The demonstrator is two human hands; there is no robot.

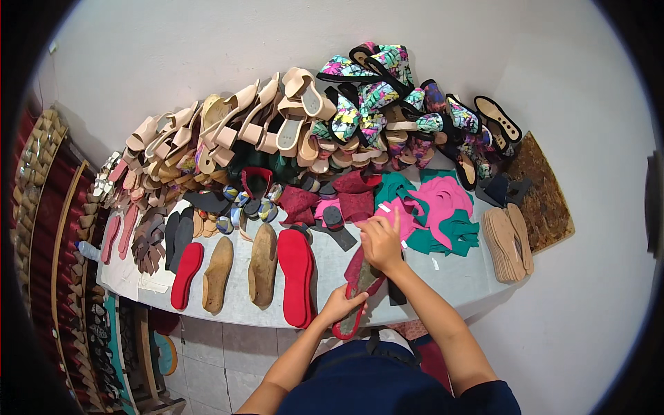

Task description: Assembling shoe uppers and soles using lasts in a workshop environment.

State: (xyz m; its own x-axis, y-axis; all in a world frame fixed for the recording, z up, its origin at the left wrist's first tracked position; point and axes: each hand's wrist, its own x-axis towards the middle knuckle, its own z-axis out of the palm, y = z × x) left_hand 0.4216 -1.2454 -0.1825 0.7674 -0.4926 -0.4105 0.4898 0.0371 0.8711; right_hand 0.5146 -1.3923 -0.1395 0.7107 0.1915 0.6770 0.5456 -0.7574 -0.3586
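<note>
Low at the table's front edge, my left hand (344,303) grips the near end of a half-made shoe (368,278). The shoe has a red sole edge, a dark red upper and a rough grey-brown surface, and is held tilted. My right hand (380,242) is over its far end, with most fingers curled and one stretched apart. Whatever those curled fingers pinch is hidden. Left of my hands lie stacked red soles (294,277), two wooden shoe lasts (263,266) and another red sole (187,275). Dark red uppers (358,200) are just beyond my right hand.
Pink (443,200) and green cut pieces (449,232) lie right of centre. Stacked tan soles (503,242) stand at the right, near a brown board (543,194). Beige sandals (238,114) and patterned sandals (377,104) are heaped behind. Shelves of lasts (41,159) line the left.
</note>
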